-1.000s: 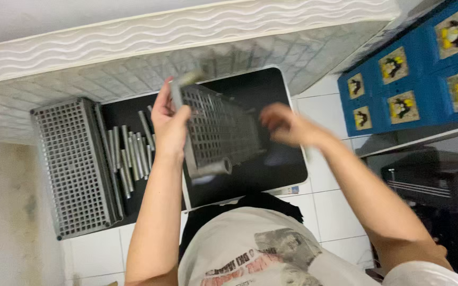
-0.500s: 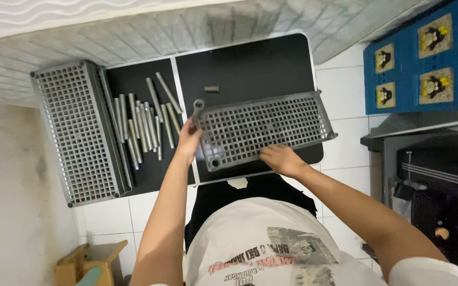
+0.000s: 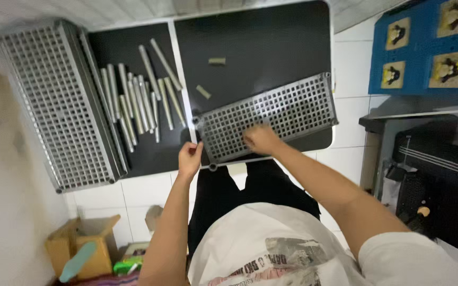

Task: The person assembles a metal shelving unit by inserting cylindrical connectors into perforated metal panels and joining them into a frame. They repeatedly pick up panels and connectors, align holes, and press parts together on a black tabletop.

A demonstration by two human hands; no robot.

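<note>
White floor tiles [image 3: 149, 193] surround a black tabletop [image 3: 261, 42]; blue crates [image 3: 425, 47] at two o'clock, a cardboard box [image 3: 83, 243] at seven o'clock.

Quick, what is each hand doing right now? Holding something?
Left hand: curled at the near left edge of the grey grid panel; a firm grip cannot be told.
Right hand: closed loosely, resting on top of the panel.

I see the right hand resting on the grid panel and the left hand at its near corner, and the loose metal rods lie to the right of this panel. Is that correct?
Not quite. The right hand rests on the grid panel and the left hand is at its near corner, but the loose metal rods lie to the left of this panel, as the head view shows.
</note>
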